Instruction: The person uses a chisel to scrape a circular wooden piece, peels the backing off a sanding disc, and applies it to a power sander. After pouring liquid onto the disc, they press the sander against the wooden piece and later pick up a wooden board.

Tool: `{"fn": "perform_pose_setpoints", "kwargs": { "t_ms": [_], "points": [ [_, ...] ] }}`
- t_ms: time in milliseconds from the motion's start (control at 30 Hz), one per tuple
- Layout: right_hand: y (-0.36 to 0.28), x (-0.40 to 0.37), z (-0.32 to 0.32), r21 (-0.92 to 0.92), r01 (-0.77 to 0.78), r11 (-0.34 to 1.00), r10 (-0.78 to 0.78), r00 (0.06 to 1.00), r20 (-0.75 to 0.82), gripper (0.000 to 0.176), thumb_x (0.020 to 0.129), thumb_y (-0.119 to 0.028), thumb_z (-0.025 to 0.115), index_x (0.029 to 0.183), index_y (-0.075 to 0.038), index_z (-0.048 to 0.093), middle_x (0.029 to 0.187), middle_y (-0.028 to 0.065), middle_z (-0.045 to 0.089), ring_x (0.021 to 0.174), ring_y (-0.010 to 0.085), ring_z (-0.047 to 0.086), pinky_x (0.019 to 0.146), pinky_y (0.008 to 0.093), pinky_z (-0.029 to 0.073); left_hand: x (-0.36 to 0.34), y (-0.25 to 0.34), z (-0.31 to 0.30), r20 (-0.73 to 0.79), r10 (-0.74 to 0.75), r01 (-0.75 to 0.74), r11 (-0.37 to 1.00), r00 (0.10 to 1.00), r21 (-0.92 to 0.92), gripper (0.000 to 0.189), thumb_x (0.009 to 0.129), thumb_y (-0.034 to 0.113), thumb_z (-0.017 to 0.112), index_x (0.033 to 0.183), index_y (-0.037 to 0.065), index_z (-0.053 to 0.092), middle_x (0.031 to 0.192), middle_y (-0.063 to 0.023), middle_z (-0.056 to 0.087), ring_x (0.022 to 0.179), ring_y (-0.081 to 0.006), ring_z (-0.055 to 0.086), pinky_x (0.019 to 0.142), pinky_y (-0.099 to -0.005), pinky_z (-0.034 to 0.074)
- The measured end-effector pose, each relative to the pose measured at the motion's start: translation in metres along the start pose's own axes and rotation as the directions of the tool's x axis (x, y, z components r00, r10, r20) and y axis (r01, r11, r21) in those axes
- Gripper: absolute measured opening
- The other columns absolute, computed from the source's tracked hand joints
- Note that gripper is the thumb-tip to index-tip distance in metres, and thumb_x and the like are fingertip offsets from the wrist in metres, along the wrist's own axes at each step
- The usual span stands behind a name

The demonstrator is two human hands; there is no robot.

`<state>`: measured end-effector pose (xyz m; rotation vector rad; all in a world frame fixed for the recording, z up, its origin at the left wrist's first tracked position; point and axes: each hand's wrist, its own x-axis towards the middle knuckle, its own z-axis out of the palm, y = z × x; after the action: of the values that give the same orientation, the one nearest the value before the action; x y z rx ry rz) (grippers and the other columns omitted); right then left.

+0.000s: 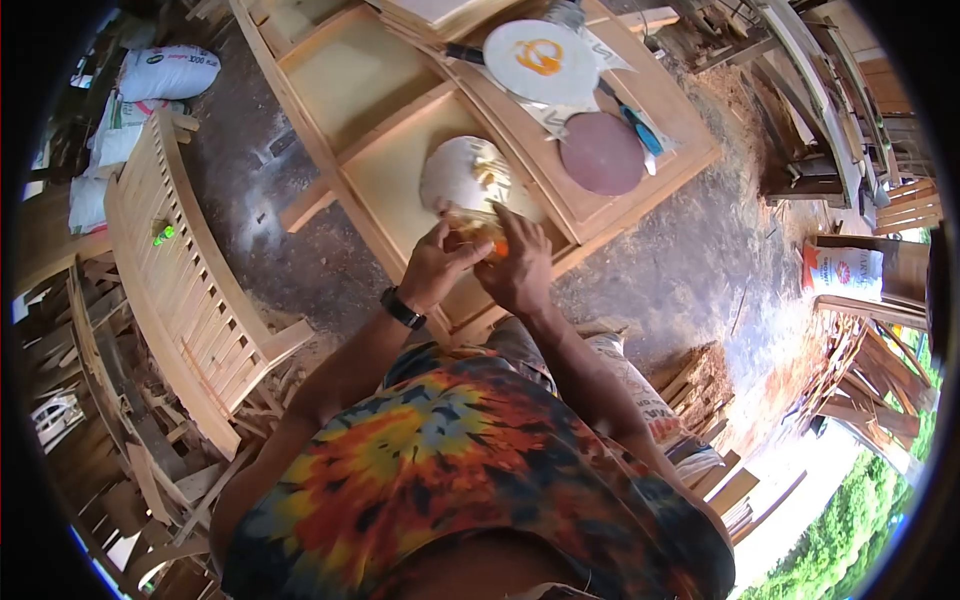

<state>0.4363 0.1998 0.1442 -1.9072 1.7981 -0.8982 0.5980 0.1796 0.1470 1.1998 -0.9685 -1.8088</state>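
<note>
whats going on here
A person in a tie-dye shirt works over a wooden panel. The left hand, with a watch on the wrist, and the right hand both grip a small orange item at the edge of a white disc; what the item is can't be made out. Further along lie a squiggled disc and a red disc.

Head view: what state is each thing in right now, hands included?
Left hand: closed on the orange container.
Right hand: closed on the same container.
Near white disc: lying flat on the wooden panel, yellowish streaks on it.
Far white disc: lying flat, orange swirl on top.
Reddish disc: lying flat, bare.
</note>
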Motion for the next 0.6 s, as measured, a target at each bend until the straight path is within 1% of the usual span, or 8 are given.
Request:
{"fn": "perform_pose_setpoints", "kwargs": {
  "t_ms": [133,200,233,267,300,367,433,600],
  "points": [
    [0.041,0.011,-0.017,0.178,0.135,0.975,-0.161,0.978,0.135,0.074,0.073,-0.018,0.083,0.141,-0.003,0.056,0.128,0.0234,0.062,0.113,0.0416,0.061,0.096,0.0468,0.050,0.007,-0.017,0.032,-0.230,-0.009,-0.013,0.996,0.973,-0.092,0.052,0.096,0.019,0.075,0.136,-0.006,0.054,0.112,-0.0089,0.071,0.097,-0.0153,0.069,0.083,-0.0301,0.058],
    [0.086,0.020,-0.029,0.411,0.145,0.900,-0.215,0.968,0.131,0.075,0.078,-0.022,0.084,0.142,0.001,0.053,0.127,0.0259,0.062,0.112,0.0437,0.061,0.095,0.0499,0.049,0.015,-0.053,0.011,-0.102,0.376,-0.221,0.719,0.921,0.659,0.041,0.097,0.017,0.073,0.129,-0.004,0.059,0.110,-0.0103,0.072,0.096,-0.0170,0.070,0.079,-0.0305,0.059],
    [0.119,0.028,-0.034,0.349,0.121,0.929,-0.161,0.983,0.087,0.073,0.080,-0.023,0.083,0.141,0.002,0.052,0.126,0.0266,0.061,0.111,0.0442,0.062,0.095,0.0510,0.050,0.016,-0.033,0.034,-0.292,0.324,-0.297,0.946,0.900,0.132,0.036,0.095,0.018,0.075,0.122,-0.001,0.062,0.108,-0.0145,0.073,0.095,-0.0231,0.073,0.078,-0.0342,0.059],
    [0.154,0.040,-0.038,0.288,0.101,0.952,-0.117,0.992,0.040,0.072,0.082,-0.025,0.082,0.141,0.003,0.050,0.125,0.0272,0.061,0.111,0.0447,0.062,0.095,0.0522,0.051,0.017,-0.027,0.033,-0.334,0.338,-0.310,0.941,0.880,0.137,0.036,0.095,0.018,0.075,0.122,-0.001,0.062,0.108,-0.0145,0.073,0.095,-0.0231,0.073,0.078,-0.0342,0.059],
    [0.178,0.053,-0.040,-0.054,0.080,0.995,-0.087,0.986,-0.145,0.064,0.086,-0.025,0.078,0.138,-0.001,0.051,0.124,0.0251,0.062,0.110,0.0439,0.063,0.092,0.0523,0.053,0.016,-0.019,0.027,-0.371,0.430,-0.296,0.882,0.823,0.366,0.041,0.093,0.022,0.077,0.123,-0.001,0.061,0.109,-0.0179,0.073,0.096,-0.0277,0.073,0.080,-0.0361,0.059],
    [0.204,0.079,-0.068,-0.248,-0.295,0.923,0.269,0.954,-0.133,0.066,0.084,-0.037,0.078,0.136,-0.005,0.053,0.124,0.0227,0.063,0.111,0.0437,0.064,0.095,0.0529,0.053,0.027,-0.002,0.006,-0.400,0.542,-0.251,0.772,0.739,0.584,0.046,0.092,0.026,0.078,0.124,0.000,0.060,0.109,-0.0213,0.072,0.098,-0.0324,0.073,0.081,-0.0381,0.059],
    [0.219,0.096,-0.077,-0.287,-0.380,0.880,0.330,0.921,-0.206,0.070,0.082,-0.041,0.078,0.136,-0.006,0.053,0.126,0.0219,0.063,0.112,0.0436,0.064,0.097,0.0537,0.052,0.044,0.002,-0.025,-0.477,0.540,0.043,0.630,0.693,0.776,0.059,0.088,0.040,0.079,0.126,0.000,0.058,0.112,-0.0254,0.071,0.104,-0.0395,0.071,0.087,-0.0433,0.058],
    [0.213,0.125,-0.083,-0.248,-0.641,0.727,0.647,0.759,-0.067,0.078,0.073,-0.044,0.079,0.133,0.001,0.058,0.129,0.0246,0.066,0.120,0.0419,0.064,0.102,0.0543,0.049,0.095,0.003,-0.086,-0.468,0.650,0.152,0.482,0.599,0.863,0.070,0.087,0.049,0.077,0.133,0.001,0.057,0.118,-0.0263,0.070,0.108,-0.0432,0.068,0.092,-0.0475,0.056]
  ]
}}
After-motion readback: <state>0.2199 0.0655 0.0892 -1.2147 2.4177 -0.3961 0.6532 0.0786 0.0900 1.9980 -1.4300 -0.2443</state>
